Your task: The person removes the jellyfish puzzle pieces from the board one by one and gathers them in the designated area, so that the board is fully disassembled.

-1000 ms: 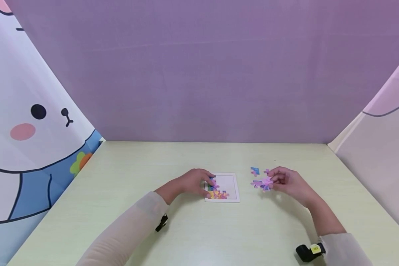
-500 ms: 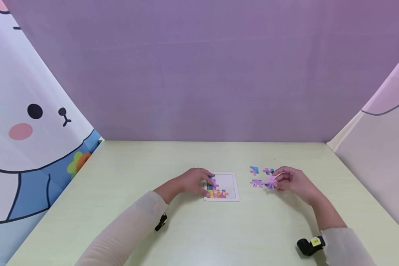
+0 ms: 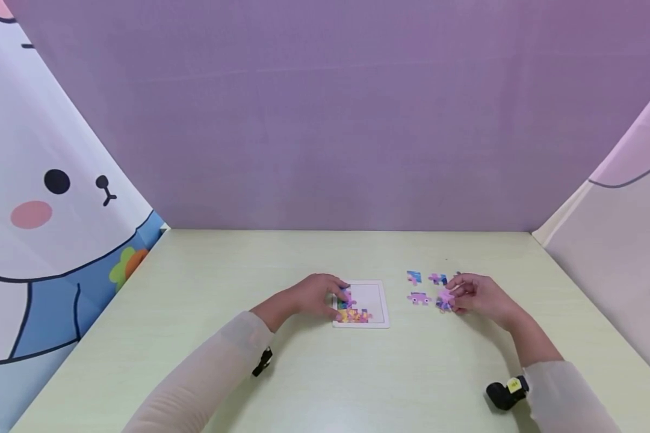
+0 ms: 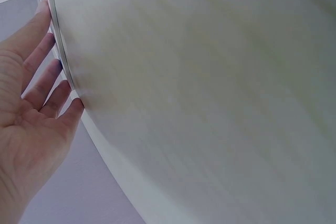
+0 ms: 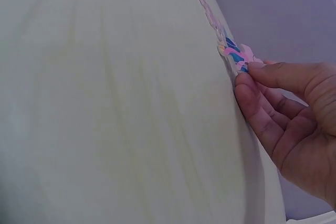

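L hand (image 3: 311, 294) is lying at the L edge of a wht puzzle board (image 3: 369, 299), thumb & fingers spreading loosely over its side, not curling round anything; in the L wrist view the fingertips are touching the board's edge. Yellow-&-pink pcs (image 3: 354, 316) are forming a row along the near side, running out from the L thumb; purple-&-green pcs (image 3: 345, 303) are filling the L side, btwn L thumb & fingers, partly hidden by them. The rest of the board, toward the R hand (image 3: 479, 299), is showing plain wht. R hand is pinching a pink-&-purple pc (image 3: 444, 297) btwn thumb & fingers, well apart from the board; can't tell if that pc is touching the table (image 3: 325, 373). Loose pcs are lying btwn board & R hand: a pink pc w/ 2 eyes (image 3: 419, 299) just L of the held one, a blue-&-pink pc (image 3: 414, 277) beyond that, & a pink-&-dk-blue pc (image 3: 437, 279) near the R fingertips on their far side. One more pc (image 3: 457, 274) is mostly hiding behind R fingers. Behind the hands, pale sleeves (image 3: 211, 373) are covering both forearms; a blk cam (image 3: 507, 393) is sitting by the R wrist, another blk device (image 3: 262, 362) by the L. A purple backdrop (image 3: 325, 120) is rising past the table's far edge, well beyond both hands.
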A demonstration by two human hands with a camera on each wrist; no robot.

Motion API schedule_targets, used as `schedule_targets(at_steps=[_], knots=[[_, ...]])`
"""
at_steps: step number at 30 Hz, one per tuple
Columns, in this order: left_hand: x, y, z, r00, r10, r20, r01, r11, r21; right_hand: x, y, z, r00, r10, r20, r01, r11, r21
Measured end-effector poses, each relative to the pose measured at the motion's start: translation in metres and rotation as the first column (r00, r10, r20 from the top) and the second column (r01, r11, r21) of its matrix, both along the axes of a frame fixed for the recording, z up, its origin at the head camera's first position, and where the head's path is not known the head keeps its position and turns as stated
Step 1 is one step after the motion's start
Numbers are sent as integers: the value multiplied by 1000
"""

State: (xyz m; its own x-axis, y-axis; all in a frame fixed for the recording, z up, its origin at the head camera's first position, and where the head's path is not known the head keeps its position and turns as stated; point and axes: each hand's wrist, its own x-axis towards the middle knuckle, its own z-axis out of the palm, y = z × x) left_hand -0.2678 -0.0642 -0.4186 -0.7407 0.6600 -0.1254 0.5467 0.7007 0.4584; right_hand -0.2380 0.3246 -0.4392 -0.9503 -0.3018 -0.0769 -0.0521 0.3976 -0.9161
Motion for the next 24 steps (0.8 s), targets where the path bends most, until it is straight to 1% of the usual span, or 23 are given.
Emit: schedule_targets(at_steps=[5,10,18,24], knots=[[0,0,0,1000,-6,-8,6,1000,3,-4,2,2,999,28,-32,-26,998,62],[0,0,2,1000,-5,-1,5,1000,12,-7,5,3,997,31,-63,-22,989,145],[2,-1,3,1000,0,10,0,1000,17,-12,6,2,995,49,-83,-31,977,211],[2,-1,2,1000,-1,8,1,1000,16,-16,3,4,988,69,-134,-23,948,318]])
